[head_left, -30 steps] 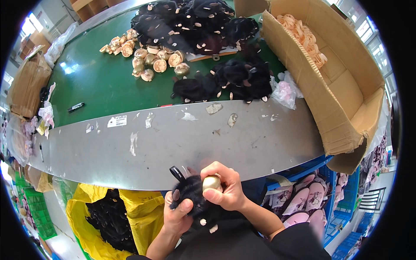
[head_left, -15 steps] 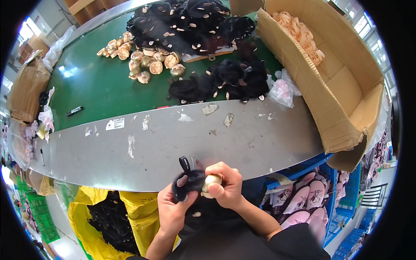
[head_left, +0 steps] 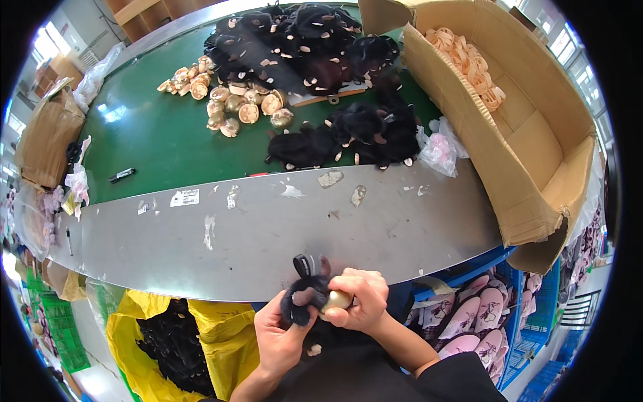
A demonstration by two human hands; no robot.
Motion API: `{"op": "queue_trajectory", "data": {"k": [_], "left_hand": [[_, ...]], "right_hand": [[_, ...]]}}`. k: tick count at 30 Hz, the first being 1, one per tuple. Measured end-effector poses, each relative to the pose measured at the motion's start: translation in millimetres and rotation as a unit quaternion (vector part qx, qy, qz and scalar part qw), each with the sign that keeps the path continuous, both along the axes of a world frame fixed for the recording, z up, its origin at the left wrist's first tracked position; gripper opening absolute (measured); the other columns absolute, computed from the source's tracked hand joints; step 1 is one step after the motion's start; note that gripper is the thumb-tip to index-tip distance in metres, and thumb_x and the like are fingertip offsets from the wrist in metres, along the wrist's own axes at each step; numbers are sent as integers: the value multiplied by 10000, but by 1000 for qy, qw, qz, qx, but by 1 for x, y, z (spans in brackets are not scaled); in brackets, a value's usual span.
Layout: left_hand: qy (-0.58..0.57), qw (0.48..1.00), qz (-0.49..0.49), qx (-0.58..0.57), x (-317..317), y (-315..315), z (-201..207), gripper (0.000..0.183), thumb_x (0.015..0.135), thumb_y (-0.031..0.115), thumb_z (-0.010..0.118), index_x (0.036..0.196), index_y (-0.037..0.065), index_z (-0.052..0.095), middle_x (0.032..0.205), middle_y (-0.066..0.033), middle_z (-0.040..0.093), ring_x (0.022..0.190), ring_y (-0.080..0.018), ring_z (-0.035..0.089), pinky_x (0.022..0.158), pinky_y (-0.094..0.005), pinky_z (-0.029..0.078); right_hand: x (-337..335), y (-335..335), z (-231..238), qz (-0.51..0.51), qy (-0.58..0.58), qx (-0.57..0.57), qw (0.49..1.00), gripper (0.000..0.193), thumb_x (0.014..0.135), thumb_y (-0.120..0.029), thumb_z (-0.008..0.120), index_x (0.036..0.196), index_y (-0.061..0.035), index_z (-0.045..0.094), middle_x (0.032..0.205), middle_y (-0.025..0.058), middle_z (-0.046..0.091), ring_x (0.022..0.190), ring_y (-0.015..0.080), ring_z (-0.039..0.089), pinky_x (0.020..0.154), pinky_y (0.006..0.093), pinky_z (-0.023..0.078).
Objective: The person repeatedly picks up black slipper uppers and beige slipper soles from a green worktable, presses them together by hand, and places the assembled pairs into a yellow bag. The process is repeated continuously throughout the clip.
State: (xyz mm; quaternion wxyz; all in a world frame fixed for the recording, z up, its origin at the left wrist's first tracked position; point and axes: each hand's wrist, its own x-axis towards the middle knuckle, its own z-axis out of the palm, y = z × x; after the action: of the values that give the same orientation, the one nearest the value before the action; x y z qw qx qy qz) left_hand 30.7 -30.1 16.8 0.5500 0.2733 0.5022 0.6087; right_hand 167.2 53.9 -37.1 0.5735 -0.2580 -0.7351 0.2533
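Note:
My left hand [head_left: 278, 338] grips a small black plush toy [head_left: 303, 295] with brownish ears and a black loop standing up from its top. Between the fingers and thumb of my right hand [head_left: 366, 299] is a shiny gold plastic shell piece [head_left: 337, 303], pressed against the toy's right side. Both hands meet just off the table's near edge. How the shell sits on the toy is partly hidden by my fingers. Further back on the green surface lie several gold shell pieces [head_left: 248, 112], some showing peach insides, beside a big heap of black plush toys [head_left: 281, 47].
A cardboard box [head_left: 516, 161] with peach-coloured strips [head_left: 462, 60] stands at the right. Beneath the table are a yellow bag [head_left: 224, 335] of black plush pieces and a blue crate [head_left: 512, 342] of pink slippers [head_left: 489, 308]. A marker [head_left: 122, 175] lies at left.
Both hands have shifted slightly right and down in the picture with the toy and gold shell. The shell is now pushed closer against the toy, which has turned a little.

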Motion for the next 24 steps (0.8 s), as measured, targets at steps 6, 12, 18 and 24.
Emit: {"op": "queue_trajectory", "data": {"k": [6, 12, 18, 24], "left_hand": [[53, 997, 16, 50, 6, 3, -1, 137, 891, -16, 732, 1004, -6, 655, 967, -13, 657, 875, -66, 575, 821, -225, 466], [48, 997, 42, 53, 7, 8, -5, 166, 860, -25, 760, 960, 16, 634, 1014, -34, 661, 893, -69, 582, 825, -227, 473], [4, 999, -45, 3, -9, 15, -5, 235, 855, -4, 784, 1012, 24, 612, 963, -1, 648, 850, -44, 569, 780, -205, 472], [-18, 996, -79, 34, -26, 11, -7, 196, 861, -27, 766, 1012, 11, 647, 1005, -23, 648, 899, -69, 588, 817, -216, 468]], "right_hand": [[5, 0, 9, -71, -24, 15, 997, 474, 821, -396, 851, 986, -10, 630, 597, 19, 559, 445, 142, 500, 428, 263, 394], [1, 4, 13, -87, -67, 47, 993, 336, 867, -291, 809, 969, -11, 652, 590, 18, 556, 451, 158, 502, 440, 276, 398], [-5, -4, 7, -46, -27, -42, 998, 269, 934, -215, 739, 1050, 9, 643, 641, 34, 571, 480, 168, 513, 480, 267, 433], [18, -1, 15, 236, 82, -414, 875, 674, 834, -386, 847, 1303, -13, 537, 1035, 48, 601, 936, 123, 583, 864, 300, 497]]}}
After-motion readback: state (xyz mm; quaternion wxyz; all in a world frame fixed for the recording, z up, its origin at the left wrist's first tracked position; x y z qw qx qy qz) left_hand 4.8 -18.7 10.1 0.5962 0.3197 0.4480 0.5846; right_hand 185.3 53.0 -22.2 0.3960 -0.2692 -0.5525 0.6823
